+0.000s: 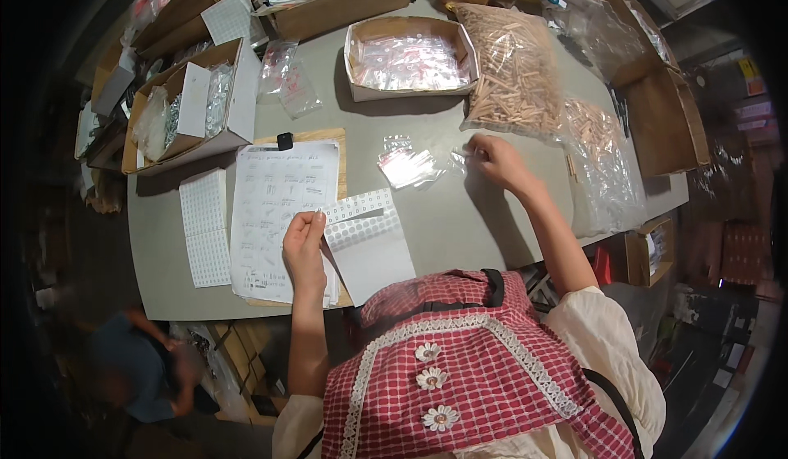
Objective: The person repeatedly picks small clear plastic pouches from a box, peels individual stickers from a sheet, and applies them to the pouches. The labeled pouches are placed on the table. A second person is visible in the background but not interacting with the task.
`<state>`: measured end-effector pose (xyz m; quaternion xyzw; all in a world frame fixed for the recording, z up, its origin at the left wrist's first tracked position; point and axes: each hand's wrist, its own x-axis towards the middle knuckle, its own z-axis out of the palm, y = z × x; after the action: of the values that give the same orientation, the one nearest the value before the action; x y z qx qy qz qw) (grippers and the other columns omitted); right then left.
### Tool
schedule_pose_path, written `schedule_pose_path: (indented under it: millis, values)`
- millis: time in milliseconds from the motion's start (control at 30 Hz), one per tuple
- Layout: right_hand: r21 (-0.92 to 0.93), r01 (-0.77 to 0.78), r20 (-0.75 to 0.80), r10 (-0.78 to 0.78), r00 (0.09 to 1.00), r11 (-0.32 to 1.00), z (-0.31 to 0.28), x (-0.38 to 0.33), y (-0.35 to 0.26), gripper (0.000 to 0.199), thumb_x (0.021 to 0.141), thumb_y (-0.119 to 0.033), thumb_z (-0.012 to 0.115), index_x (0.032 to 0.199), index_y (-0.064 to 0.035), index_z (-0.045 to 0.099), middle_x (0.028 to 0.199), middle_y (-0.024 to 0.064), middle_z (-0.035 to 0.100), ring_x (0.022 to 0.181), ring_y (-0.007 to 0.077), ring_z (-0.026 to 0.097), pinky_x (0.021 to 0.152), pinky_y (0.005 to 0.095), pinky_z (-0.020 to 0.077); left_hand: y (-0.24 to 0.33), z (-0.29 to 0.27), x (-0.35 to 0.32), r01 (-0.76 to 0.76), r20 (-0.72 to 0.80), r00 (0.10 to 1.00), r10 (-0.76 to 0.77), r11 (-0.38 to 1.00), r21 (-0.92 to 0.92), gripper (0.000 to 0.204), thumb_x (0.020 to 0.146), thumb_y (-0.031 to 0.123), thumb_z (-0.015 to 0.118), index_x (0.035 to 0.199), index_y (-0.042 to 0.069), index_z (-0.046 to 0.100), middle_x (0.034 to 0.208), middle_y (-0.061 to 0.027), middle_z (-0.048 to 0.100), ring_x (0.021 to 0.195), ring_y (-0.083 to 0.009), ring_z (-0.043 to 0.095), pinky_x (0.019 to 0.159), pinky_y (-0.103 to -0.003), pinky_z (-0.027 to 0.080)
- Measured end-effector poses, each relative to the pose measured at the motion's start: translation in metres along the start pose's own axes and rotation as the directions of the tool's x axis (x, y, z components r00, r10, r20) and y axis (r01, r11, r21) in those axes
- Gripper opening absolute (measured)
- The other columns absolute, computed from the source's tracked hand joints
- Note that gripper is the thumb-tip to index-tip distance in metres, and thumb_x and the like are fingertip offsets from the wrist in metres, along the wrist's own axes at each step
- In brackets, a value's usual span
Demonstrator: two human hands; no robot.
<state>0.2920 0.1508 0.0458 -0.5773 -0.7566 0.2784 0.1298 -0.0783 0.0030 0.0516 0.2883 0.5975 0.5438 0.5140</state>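
Note:
My left hand (305, 250) pinches the upper left edge of a white sticker sheet (369, 254) with rows of small round labels, partly peeled back to bare backing. At the middle of the table my right hand (499, 164) is closed, its fingertips at a small clear plastic bag (458, 162). To the left of that bag lies a shiny pile of small clear zip bags (409, 166). Beneath my left hand is a clipboard (343, 164) with printed paper sheets (275, 205) under a black clip (285, 141).
An open carton of filled small bags (410, 91) stands beyond, beside a big clear bag of wooden dowels (513, 69) and a smaller one (603, 155). Boxes of hardware (234, 123) crowd the left; more label sheets (205, 229) lie there. A person (144, 369) sits at lower left.

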Motion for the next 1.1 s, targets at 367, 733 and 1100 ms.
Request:
schedule_pose_path:
  millis: [367, 733, 1100]
  values:
    - [-0.055, 0.234, -0.532, -0.227, 0.816, 0.971, -0.041, 0.081, -0.062, 0.027, 0.091, -0.012, 0.074, 0.114, -0.0021, 0.063, 0.096, 0.0099, 0.067, 0.09, 0.0256, 0.065, 0.077, 0.0391, 0.0517, -0.012, 0.047, 0.014, -0.202, 0.166, 0.975, 0.147, 0.896, 0.395, 0.022, 0.101, 0.019, 0.065, 0.11, -0.001, 0.068, 0.08, -0.0133, 0.075, 0.064, -0.0157, 0.066, 0.063, -0.032, 0.052]
    - [0.098, 0.527, -0.046, -0.525, 0.85, 0.844, 0.03, -0.014, -0.152, 0.019, 0.082, -0.007, 0.073, 0.097, -0.0036, 0.062, 0.097, 0.0136, 0.065, 0.097, 0.0353, 0.062, 0.083, 0.0449, 0.0477, 0.004, 0.069, 0.001, -0.31, 0.282, 0.938, 0.201, 0.848, 0.429, 0.015, 0.104, 0.013, 0.061, 0.106, -0.001, 0.067, 0.069, 0.0008, 0.063, 0.059, -0.0046, 0.053, 0.053, -0.024, 0.044]
    - [-0.132, 0.697, -0.172, -0.709, 0.684, 0.705, 0.03, -0.038, -0.134, 0.029, 0.07, -0.007, 0.071, 0.099, -0.0083, 0.065, 0.099, 0.0086, 0.062, 0.098, 0.0288, 0.06, 0.088, 0.0412, 0.0467, -0.001, 0.064, -0.001, 0.112, 0.305, 0.943, -0.131, 0.991, 0.08, 0.012, 0.103, 0.01, 0.06, 0.103, 0.0, 0.066, 0.077, -0.0007, 0.065, 0.063, -0.0061, 0.058, 0.054, -0.021, 0.045]
